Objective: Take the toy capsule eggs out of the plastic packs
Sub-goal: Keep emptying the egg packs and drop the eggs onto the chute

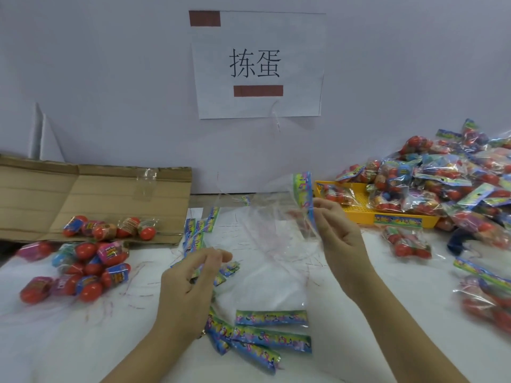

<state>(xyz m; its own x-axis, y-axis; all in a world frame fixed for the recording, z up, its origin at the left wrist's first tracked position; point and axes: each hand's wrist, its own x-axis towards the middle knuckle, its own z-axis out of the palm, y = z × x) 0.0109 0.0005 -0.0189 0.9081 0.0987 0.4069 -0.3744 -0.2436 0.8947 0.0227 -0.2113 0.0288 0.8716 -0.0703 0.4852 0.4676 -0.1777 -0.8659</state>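
Roughly midway, by my guess.
- Loose red-bottomed toy capsule eggs piled at left on white worktop; few more on flattened brown cardboard.
- Right hand pinches raised clear plastic pack with colourful header card; pack looks empty.
- Left hand curled low over header strips; cannot tell if holding anything.
- Emptied flat packs lie at front.
- Left to do: big heap of full packs at right, spilling over yellow perforated plastic tray.
- Discarded wrappers clutter middle; likely nuisance.
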